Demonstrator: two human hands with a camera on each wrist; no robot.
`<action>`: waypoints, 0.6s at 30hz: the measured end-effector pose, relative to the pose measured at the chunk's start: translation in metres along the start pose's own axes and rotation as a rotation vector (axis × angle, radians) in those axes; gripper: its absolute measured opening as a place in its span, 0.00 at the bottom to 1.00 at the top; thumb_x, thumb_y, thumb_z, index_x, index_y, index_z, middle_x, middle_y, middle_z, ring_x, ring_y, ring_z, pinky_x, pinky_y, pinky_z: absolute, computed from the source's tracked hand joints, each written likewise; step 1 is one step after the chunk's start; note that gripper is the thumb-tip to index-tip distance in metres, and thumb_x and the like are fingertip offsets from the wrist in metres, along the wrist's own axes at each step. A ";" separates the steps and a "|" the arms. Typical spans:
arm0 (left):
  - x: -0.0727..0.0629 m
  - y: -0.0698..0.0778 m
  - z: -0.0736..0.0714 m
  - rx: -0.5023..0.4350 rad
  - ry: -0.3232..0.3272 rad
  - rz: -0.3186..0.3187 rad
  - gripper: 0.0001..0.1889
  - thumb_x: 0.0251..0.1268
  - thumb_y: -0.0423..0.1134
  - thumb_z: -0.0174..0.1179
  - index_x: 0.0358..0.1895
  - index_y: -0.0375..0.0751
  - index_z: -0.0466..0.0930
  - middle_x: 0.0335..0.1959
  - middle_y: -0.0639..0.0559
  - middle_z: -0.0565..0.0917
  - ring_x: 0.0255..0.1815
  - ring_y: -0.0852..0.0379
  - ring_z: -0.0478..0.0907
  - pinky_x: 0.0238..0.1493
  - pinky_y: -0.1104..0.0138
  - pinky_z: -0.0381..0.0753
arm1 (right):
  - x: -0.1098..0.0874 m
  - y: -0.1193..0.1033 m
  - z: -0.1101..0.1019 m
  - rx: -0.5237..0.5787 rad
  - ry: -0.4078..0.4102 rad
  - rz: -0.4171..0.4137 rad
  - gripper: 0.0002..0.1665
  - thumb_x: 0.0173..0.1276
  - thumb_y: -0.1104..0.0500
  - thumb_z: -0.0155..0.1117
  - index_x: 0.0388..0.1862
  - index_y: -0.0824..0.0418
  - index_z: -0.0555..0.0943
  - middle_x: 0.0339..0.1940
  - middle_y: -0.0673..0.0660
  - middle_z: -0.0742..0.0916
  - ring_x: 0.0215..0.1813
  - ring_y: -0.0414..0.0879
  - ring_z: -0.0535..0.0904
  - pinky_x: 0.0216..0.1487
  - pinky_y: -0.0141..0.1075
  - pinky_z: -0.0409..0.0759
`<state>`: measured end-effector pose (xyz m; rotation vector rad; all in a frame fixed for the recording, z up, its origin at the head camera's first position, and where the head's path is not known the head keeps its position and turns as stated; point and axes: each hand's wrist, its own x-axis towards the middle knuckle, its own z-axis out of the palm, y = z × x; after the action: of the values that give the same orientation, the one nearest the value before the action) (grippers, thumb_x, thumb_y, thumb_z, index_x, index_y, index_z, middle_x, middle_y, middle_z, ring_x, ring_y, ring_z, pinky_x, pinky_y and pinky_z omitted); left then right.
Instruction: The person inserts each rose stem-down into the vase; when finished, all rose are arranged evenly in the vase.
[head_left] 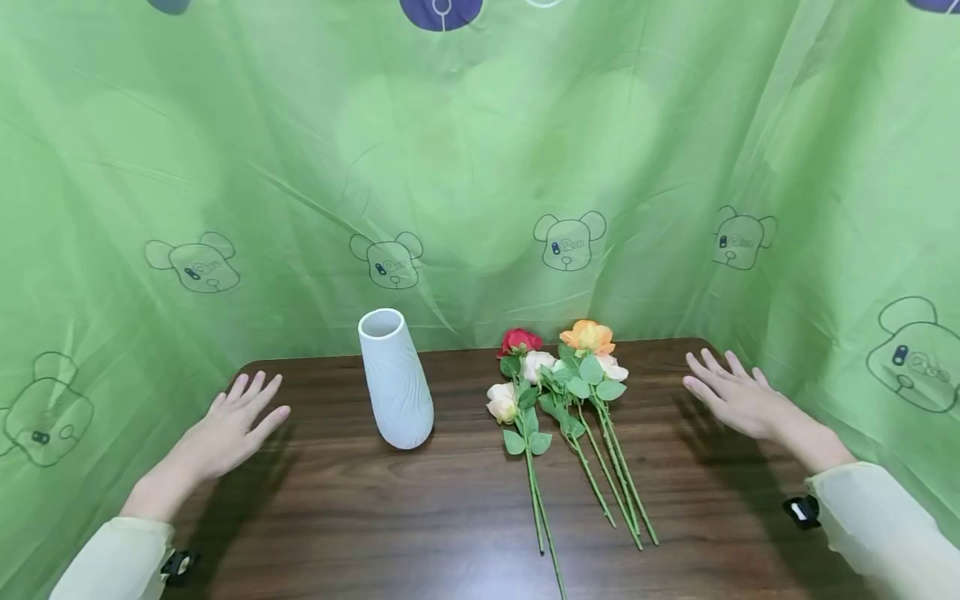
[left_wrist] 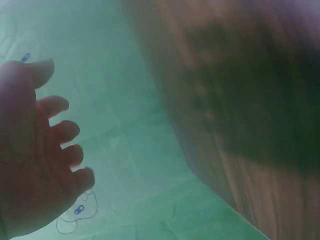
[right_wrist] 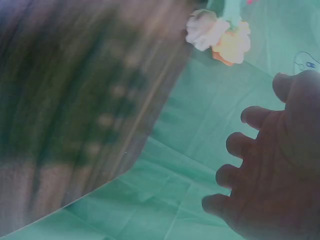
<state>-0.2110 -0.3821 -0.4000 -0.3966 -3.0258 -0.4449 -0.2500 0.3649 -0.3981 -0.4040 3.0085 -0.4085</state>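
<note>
My left hand (head_left: 228, 425) is held over the table's left edge, palm down, fingers spread, holding nothing. Over the right edge, my right hand (head_left: 738, 400) is likewise spread and holds nothing. A white ribbed vase (head_left: 397, 383) stands upright left of the middle, nearer my left hand. Right of the vase lie several long-stemmed roses: a red rose (head_left: 519, 342), an orange rose (head_left: 588, 337), a cream rose (head_left: 502, 403) and pale pink ones (head_left: 537, 365). Their heads point away from me and the green stems toward me. The right wrist view shows the orange rose (right_wrist: 232, 46) beyond the fingers (right_wrist: 240, 145).
The dark brown wooden table (head_left: 337, 517) has rounded far corners. A green curtain (head_left: 480, 167) printed with bear faces hangs close behind it and on both sides. Each sleeve cuff has a dark wrist camera (head_left: 802, 511) near it.
</note>
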 end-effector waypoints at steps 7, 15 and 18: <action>0.002 0.018 -0.005 -0.215 -0.008 -0.007 0.43 0.76 0.60 0.54 0.83 0.55 0.41 0.81 0.35 0.52 0.74 0.36 0.63 0.67 0.38 0.61 | 0.000 -0.008 -0.012 0.147 0.019 -0.035 0.44 0.83 0.38 0.42 0.83 0.63 0.48 0.80 0.74 0.50 0.76 0.79 0.38 0.67 0.75 0.41; 0.026 0.039 0.004 -0.519 0.038 0.101 0.53 0.60 0.47 0.75 0.82 0.65 0.46 0.80 0.40 0.56 0.77 0.35 0.56 0.66 0.45 0.65 | 0.002 -0.009 -0.011 0.158 0.113 -0.072 0.50 0.76 0.39 0.59 0.82 0.65 0.51 0.21 0.55 0.77 0.22 0.48 0.73 0.48 0.51 0.76; 0.034 0.044 0.009 -0.639 0.017 0.111 0.55 0.58 0.42 0.76 0.82 0.60 0.46 0.79 0.37 0.57 0.77 0.35 0.57 0.63 0.49 0.72 | 0.005 -0.009 -0.008 0.252 0.107 -0.092 0.50 0.76 0.41 0.61 0.81 0.68 0.53 0.45 0.70 0.86 0.45 0.62 0.84 0.58 0.57 0.74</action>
<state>-0.2321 -0.3301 -0.3933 -0.5738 -2.7503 -1.3932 -0.2535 0.3574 -0.3878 -0.5143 2.9920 -0.8303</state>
